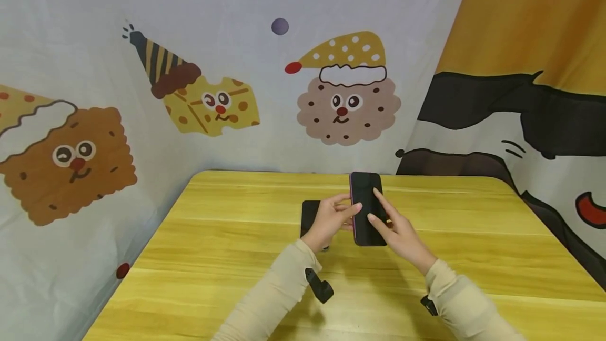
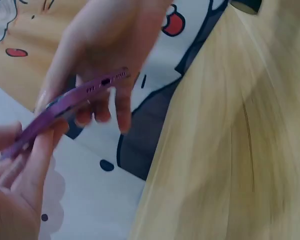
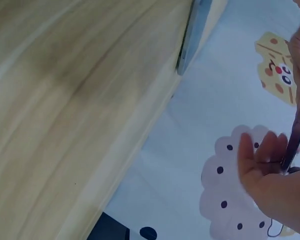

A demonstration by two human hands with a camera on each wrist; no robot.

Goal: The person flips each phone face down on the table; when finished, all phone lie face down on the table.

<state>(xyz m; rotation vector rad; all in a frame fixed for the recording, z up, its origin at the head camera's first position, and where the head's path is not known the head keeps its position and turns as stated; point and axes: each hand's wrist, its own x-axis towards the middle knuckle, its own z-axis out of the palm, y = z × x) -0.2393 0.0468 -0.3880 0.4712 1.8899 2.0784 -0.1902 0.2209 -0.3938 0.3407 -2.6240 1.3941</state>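
A smartphone (image 1: 365, 230) with a black screen and purple edge is held raised above the table, its screen facing the head camera. My left hand (image 1: 327, 221) grips its left side, thumb on the front and fingers behind; the purple edge of the phone (image 2: 70, 101) shows in the left wrist view. My right hand (image 1: 402, 236) touches the screen with the index finger and thumb, while its other fingers hang loosely beyond the phone's right edge. Behind my left hand, a flat black object (image 1: 310, 214) lies on the table, partly covered; its kind is unclear.
The yellow wood-grain table (image 1: 227, 278) has rounded far corners. Just behind it hangs a white cloth (image 1: 255, 151) printed with cartoon snacks, with an orange and black part at the right. A small black device (image 1: 319, 286) is strapped at my left wrist.
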